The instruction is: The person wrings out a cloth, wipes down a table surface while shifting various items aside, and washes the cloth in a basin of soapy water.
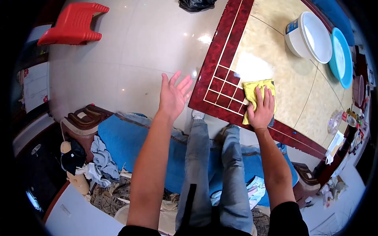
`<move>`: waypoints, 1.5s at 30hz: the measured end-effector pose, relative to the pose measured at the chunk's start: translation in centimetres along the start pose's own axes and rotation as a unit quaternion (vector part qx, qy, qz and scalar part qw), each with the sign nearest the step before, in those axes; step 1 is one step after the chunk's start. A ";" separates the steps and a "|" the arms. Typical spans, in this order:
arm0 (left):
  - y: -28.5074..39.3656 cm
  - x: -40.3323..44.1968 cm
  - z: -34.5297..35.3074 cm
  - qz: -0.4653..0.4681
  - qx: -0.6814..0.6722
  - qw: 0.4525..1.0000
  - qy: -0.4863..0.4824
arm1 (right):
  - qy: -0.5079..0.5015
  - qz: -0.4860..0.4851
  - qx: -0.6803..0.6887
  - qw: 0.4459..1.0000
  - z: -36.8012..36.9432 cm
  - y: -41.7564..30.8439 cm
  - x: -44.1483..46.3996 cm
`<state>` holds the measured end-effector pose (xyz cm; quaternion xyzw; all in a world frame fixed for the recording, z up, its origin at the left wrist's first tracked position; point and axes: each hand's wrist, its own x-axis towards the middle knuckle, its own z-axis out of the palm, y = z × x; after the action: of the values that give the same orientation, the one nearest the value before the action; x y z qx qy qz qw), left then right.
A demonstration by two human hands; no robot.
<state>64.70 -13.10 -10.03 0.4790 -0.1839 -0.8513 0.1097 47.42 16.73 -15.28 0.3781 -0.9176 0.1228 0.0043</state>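
Observation:
A folded yellow cloth (pixel 250 91) lies on the near edge of the table (pixel 291 92), partly over its dark red tiled border. My right hand (pixel 262 108) rests flat on the cloth with its fingers stretched out, pressing it against the tabletop. Off the table's left corner, my left hand (pixel 173 96) hangs in the air above the floor, palm up and fingers spread, holding nothing. Part of the cloth is hidden beneath my right hand.
A white bucket (pixel 295 41) and a blue basin (pixel 339 59) stand at the table's far right. Bottles (pixel 349 119) sit along its right side. A red plastic stool (pixel 75 24) is at upper left, a black bag (pixel 197 4) at top. Behind my legs is a blue-covered sofa (pixel 118 133).

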 end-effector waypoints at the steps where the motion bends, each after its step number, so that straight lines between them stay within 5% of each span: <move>1: 0.1 -0.4 -0.2 -0.002 0.005 1.000 -0.001 | 0.002 0.006 -0.007 1.000 0.1 -0.3 0.1; 7: 0.0 -3.0 -3.9 0.031 -0.126 0.991 0.021 | 0.047 0.244 -0.046 0.968 5.0 -10.4 0.9; 10: 0.8 -4.8 -2.8 0.039 -0.211 0.976 0.043 | -0.026 0.051 0.075 0.996 5.2 -17.4 1.2; 14: 0.4 -4.6 -2.8 0.046 -0.208 0.977 -0.001 | -0.140 -0.289 0.145 0.936 7.2 -21.9 -0.1; 17: 0.6 -3.8 -2.0 0.041 -0.153 0.987 -0.006 | -0.179 -0.328 0.164 0.913 6.0 -21.5 -0.4; 23: -0.6 -0.4 1.4 0.058 0.208 0.975 0.059 | -0.078 -0.120 0.246 0.959 -1.2 -11.6 2.2; 27: -2.3 4.6 5.8 0.161 0.392 0.899 0.114 | 0.100 0.079 0.155 0.980 -3.0 -1.7 4.3; 29: -2.9 7.6 8.3 0.202 0.494 0.834 0.138 | 0.106 0.164 0.129 0.972 -3.8 1.1 5.0; 31: -2.3 9.8 12.1 0.179 0.570 0.788 0.146 | 0.026 0.165 0.135 0.977 -2.1 3.3 5.0; 32: -1.9 10.6 14.1 0.157 0.621 0.754 0.146 | 0.016 0.136 0.026 0.990 -1.2 3.1 4.2; 35: -2.2 14.5 16.5 -0.008 0.620 0.769 0.156 | -0.009 0.071 0.010 0.997 -1.7 2.2 3.4; 45: -1.7 13.9 18.2 -0.063 0.672 0.722 0.156 | -0.112 0.072 -0.032 0.991 -1.7 2.5 5.5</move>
<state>41.89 -12.80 -12.86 0.5639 -0.6571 -0.4228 -0.2674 41.57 14.99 -13.64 0.3223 -0.9405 0.0506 -0.0954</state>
